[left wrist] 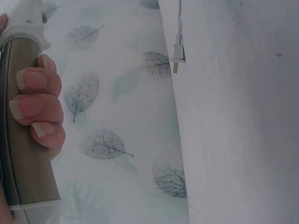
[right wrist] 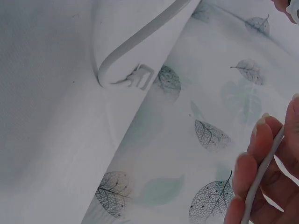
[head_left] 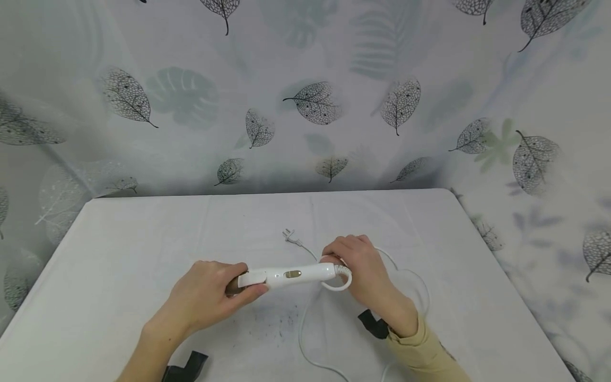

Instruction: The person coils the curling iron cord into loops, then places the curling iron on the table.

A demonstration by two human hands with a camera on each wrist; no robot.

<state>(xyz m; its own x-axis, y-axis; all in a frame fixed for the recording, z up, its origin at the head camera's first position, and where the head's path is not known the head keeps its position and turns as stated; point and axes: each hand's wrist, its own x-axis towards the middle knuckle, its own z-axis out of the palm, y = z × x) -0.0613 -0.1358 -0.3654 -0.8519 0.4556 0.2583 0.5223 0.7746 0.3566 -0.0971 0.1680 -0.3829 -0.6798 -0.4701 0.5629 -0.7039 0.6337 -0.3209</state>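
A white hair straightener [head_left: 305,274] with a gold-brown barrel [left wrist: 25,154] is held sideways over the white table. My left hand [head_left: 205,294] grips its barrel end, fingers [left wrist: 37,102] curled round the brown part. Its small gold button panel faces up. At the handle's other end, my right hand [head_left: 365,273] holds the white cord [right wrist: 259,179], which runs across its curled fingers in the right wrist view. The cord leaves the handle through a ribbed sleeve [head_left: 342,270] and bends back in a loop. Beyond the straightener lies the two-pin plug [head_left: 288,235] on the table.
More cord [head_left: 305,345] trails over the white table [head_left: 143,233] toward its near edge, with another loop right of my right hand. Dark specks [head_left: 281,323] mark the cloth. A leaf-patterned curtain [head_left: 296,148] stands behind the table's back edge. Black straps [head_left: 374,323] show at both wrists.
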